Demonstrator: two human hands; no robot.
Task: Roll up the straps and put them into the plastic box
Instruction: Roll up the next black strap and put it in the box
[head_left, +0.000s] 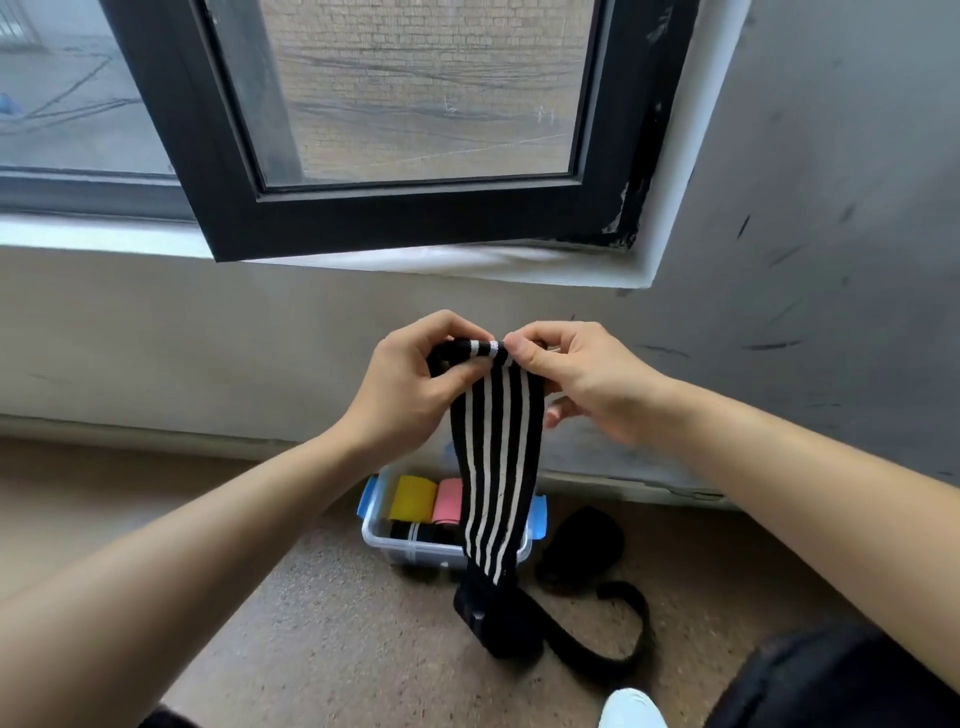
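Bare floor (337, 623) below a window carries the plastic box (371, 525), with yellow, pink and black rolls inside. Above the box, the left hand (410, 384) and right hand (582, 379) pinch the top end of the striped strap (493, 467), which hangs down over the box's front. Roll it tightly with the edges aligned so the coil should fit beside the others.

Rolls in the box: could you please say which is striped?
The black roll at the near wall of the box; the yellow roll and pink roll behind it are plain.
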